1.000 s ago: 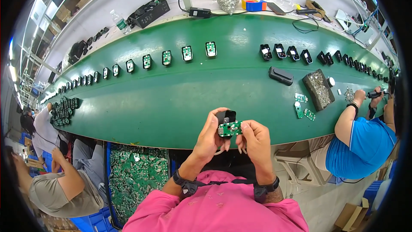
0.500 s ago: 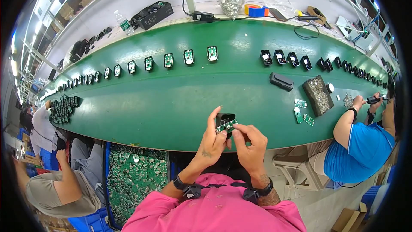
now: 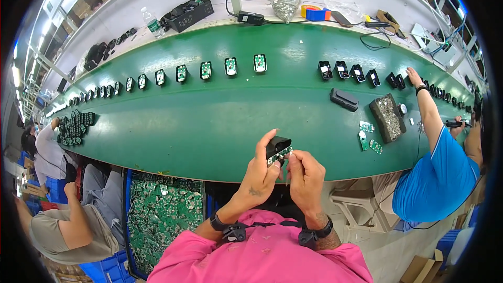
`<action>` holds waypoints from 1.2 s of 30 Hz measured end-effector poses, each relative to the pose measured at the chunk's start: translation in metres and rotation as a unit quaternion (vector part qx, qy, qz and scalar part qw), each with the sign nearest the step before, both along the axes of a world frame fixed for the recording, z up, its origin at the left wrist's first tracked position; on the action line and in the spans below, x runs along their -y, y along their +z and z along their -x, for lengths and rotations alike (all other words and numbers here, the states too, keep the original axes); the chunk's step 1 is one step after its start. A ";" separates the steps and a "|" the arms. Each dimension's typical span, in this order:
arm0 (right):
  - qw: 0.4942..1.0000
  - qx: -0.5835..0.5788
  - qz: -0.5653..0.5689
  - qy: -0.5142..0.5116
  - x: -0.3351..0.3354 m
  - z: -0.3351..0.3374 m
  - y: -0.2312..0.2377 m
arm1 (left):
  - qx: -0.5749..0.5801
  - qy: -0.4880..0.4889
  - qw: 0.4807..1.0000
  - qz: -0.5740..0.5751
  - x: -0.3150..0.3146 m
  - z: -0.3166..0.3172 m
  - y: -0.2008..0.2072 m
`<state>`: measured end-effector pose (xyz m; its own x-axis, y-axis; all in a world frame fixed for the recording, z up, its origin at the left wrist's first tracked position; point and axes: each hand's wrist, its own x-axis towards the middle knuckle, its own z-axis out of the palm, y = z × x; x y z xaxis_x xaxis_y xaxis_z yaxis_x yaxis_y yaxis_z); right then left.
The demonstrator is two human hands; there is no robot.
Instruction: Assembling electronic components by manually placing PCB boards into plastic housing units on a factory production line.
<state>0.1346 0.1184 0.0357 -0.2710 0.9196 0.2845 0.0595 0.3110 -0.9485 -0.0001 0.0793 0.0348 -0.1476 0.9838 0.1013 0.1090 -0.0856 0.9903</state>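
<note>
My left hand [image 3: 258,170] is closed around a small black plastic housing [image 3: 276,145], held over the front edge of the green bench. A green circuit board [image 3: 280,155] lies across the housing's near side, with the left thumb against it. The fingertips of my right hand [image 3: 305,174] are pinched together at the board's right end. Whether the board sits inside the housing or only against it, I cannot tell. My fingers hide the lower part of both pieces.
Housings with green boards [image 3: 260,63] line the bench's far left; black housings [image 3: 325,70] line the right. A black case [image 3: 343,99], a dark block [image 3: 387,118] and loose boards [image 3: 363,140] lie right. A board-filled bin [image 3: 167,225] stands lower left. A co-worker's arm [image 3: 430,110] reaches in.
The housing and board have tilted in my hands, so the board's right end points higher. The co-worker on the right has stretched an arm toward the row of black housings.
</note>
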 end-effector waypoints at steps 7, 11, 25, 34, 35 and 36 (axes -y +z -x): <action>0.967 0.192 -0.160 0.047 -0.002 -0.008 0.021 | -0.026 -0.020 0.999 -0.007 0.003 0.008 0.012; 0.970 0.170 -0.156 0.073 -0.007 -0.012 0.022 | -0.089 -0.043 0.995 -0.028 0.003 0.013 0.010; 0.951 0.244 -0.145 0.120 -0.013 -0.021 0.032 | -0.192 -0.088 0.977 -0.021 0.000 0.018 0.028; 0.948 0.260 -0.173 0.055 -0.005 -0.009 0.017 | -0.263 -0.060 0.962 -0.049 0.000 0.014 0.012; 0.952 0.252 -0.164 0.057 -0.005 -0.007 0.011 | -0.269 -0.053 0.959 -0.071 -0.001 0.016 0.004; 0.952 0.258 -0.155 0.059 -0.004 -0.004 0.007 | -0.245 -0.066 0.965 -0.062 0.001 0.021 -0.002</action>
